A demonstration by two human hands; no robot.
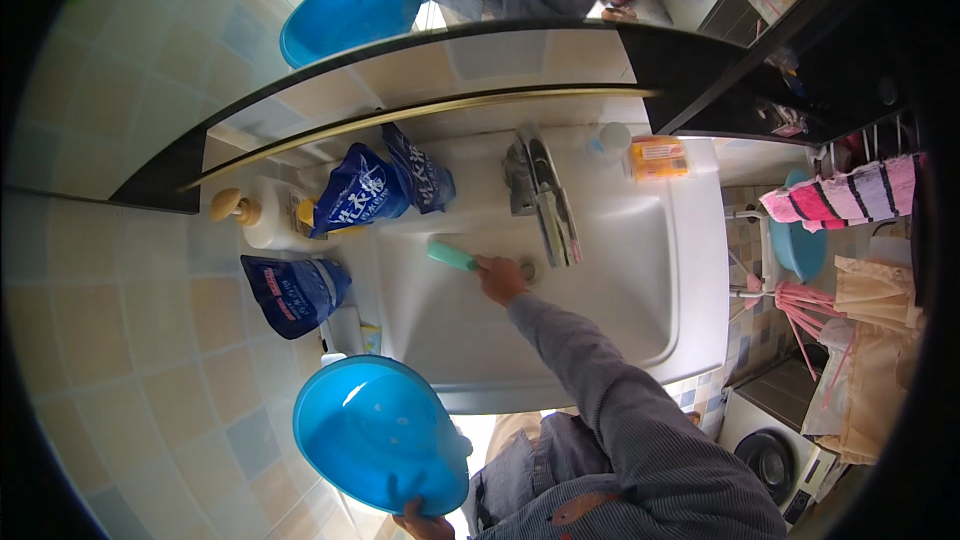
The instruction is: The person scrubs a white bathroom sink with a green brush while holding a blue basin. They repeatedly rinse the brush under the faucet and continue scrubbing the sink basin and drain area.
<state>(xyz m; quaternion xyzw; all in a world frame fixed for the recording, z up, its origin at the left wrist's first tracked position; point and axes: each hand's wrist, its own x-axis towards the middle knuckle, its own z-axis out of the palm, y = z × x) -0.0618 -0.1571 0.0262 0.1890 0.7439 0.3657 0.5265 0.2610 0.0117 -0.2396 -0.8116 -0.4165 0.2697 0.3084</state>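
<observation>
My right hand (501,279) reaches into the white washbasin (465,337), just left of its drain. Its fingers are closed on one end of a mint-green object (451,256), perhaps a brush or a bar, which lies over the basin's left part. At the bottom, my left hand (424,521) grips the rim of a blue plastic basin (367,427). That basin is tilted, its inside faces the camera, and it is held at the washbasin's front left. Above the drain stands the metal faucet (551,210).
Blue detergent pouches (360,191) and a cream pump bottle (274,217) crowd the left ledge. At the back right are a clear cup (613,141) and an orange packet (660,159). A mirror cabinet overhangs the back. A striped towel (847,191) and a washing machine (765,457) are to the right.
</observation>
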